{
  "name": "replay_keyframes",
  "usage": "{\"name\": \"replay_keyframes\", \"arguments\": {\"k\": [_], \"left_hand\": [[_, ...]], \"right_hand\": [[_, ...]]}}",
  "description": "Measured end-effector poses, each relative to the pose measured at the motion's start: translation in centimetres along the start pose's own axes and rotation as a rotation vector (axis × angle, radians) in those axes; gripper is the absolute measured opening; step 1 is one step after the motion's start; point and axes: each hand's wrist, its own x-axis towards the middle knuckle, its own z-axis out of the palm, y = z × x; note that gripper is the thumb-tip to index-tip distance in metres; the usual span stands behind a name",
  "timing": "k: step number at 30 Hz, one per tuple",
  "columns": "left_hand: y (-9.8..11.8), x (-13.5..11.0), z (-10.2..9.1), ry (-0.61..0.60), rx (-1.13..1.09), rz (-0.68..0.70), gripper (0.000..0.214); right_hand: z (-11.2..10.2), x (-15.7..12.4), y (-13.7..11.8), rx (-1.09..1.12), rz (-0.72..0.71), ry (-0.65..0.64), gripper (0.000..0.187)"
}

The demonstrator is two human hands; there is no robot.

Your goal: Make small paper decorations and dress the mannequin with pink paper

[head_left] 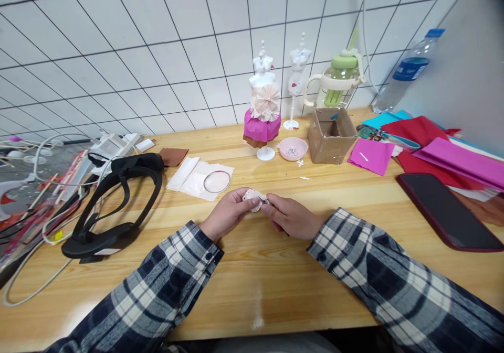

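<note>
My left hand [230, 211] pinches a small round off-white piece with a ruffled edge [252, 198], thumb on top. At the piece's right edge, the closed fingers of my right hand [293, 216] grip a thin dark tool [286, 233]. Only its dark end shows below the hand, and its kind is hidden. Both hands are just above the table. Beyond them stands a mini dress form [264, 93] in a pale pleated top and a magenta and brown skirt. To the left, a clear ring-shaped disc [217, 181] lies on thin off-white paper [185, 177].
A pink bowl [292, 149], a cardboard box [331, 135] and a bare dress form [298, 75] stand behind. Black headgear [118, 206] and cables lie left. At right are a phone [452, 211], magenta paper [370, 156], a green cup [340, 83] and a bottle [407, 72].
</note>
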Motion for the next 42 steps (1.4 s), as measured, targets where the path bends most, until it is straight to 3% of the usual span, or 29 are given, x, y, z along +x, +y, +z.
{"name": "replay_keyframes", "arguments": {"k": [28, 42], "left_hand": [[-0.1, -0.2, -0.5, -0.014, -0.019, -0.017, 0.025], [-0.6, 0.0, -1.1, -0.046, 0.138, -0.008, 0.028]], "right_hand": [[-0.3, 0.1, -0.3, -0.026, 0.022, -0.025, 0.029], [0.1, 0.2, 0.1, -0.041, 0.02, -0.005, 0.027]]}}
